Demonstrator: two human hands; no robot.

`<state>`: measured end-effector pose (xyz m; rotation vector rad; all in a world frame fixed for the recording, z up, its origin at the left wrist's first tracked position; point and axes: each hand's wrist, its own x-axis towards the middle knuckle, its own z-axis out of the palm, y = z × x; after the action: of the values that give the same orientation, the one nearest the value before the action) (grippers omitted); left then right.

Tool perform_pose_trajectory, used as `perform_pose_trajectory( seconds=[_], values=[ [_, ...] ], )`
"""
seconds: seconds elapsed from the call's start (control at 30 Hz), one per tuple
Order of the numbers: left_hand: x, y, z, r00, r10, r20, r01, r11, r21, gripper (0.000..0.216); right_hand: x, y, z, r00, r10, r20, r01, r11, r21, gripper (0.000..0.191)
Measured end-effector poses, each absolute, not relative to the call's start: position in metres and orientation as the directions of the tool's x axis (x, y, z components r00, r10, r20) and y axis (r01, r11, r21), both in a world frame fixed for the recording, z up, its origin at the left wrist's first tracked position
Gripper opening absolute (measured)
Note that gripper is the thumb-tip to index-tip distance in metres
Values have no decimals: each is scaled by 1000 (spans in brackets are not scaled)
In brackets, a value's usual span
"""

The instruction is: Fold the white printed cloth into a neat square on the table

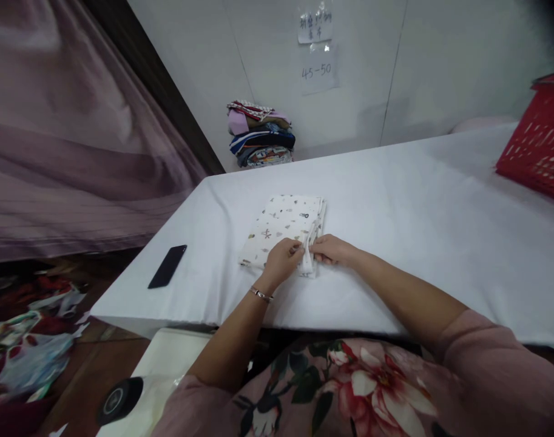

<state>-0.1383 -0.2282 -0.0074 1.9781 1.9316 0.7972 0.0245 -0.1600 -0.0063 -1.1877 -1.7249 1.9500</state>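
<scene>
Both of our hands are pinched shut on the near right corner of the folded cloth [281, 227] lying mid-desk [417, 212]: left hand [282, 260], right hand [332, 249]. Grip looks thin, though it's blurry; a tug could undo the fold. Phone [168, 266] sits near the edge.

We see a garment workroom: a stack of folded clothes [261, 133], handwritten wall labels [316, 47], a red basket [538, 145].

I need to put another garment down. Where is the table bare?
Bare: the wide stretch between the folded printed cloth and the red basket, and behind the cloth. Crowded: both hands at its near edge; phone to the left.
</scene>
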Motion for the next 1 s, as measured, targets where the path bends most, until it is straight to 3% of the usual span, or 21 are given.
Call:
perform_pose_trajectory(
  seconds=[0.1, 0.2, 0.4, 0.6, 0.87, 1.0],
  values=[
    [-148, -229, -5, -50, 970, 238, 832, -91, 547, 20, 26, -159, -10, -630, 667, -398, 311, -253, -916, 25],
    [-169, -232, -4, -106, 942, 320, 886, -57, 461, 20, 28, -156, -16, -645, 649, -403, 298, -273, -915, 21],
    [-221, -248, -12, -327, 864, 383, 929, 220, 297, 27, 27, -158, -18, -641, 637, -429, 327, -279, -903, 23],
    [-241, -256, -28, -497, 830, 253, 819, 353, 452, 41, 25, -164, -14, -628, 635, -449, 342, -293, -893, 19],
    [-242, -252, -28, -580, 788, 206, 740, 405, 537, 29, 32, -163, -14, -674, 607, -421, 371, -215, -903, 28],
    [-240, -256, -25, -596, 781, 185, 674, 362, 644, 27, 34, -161, -16, -685, 574, -449, 404, -214, -890, 27]
  ],
)
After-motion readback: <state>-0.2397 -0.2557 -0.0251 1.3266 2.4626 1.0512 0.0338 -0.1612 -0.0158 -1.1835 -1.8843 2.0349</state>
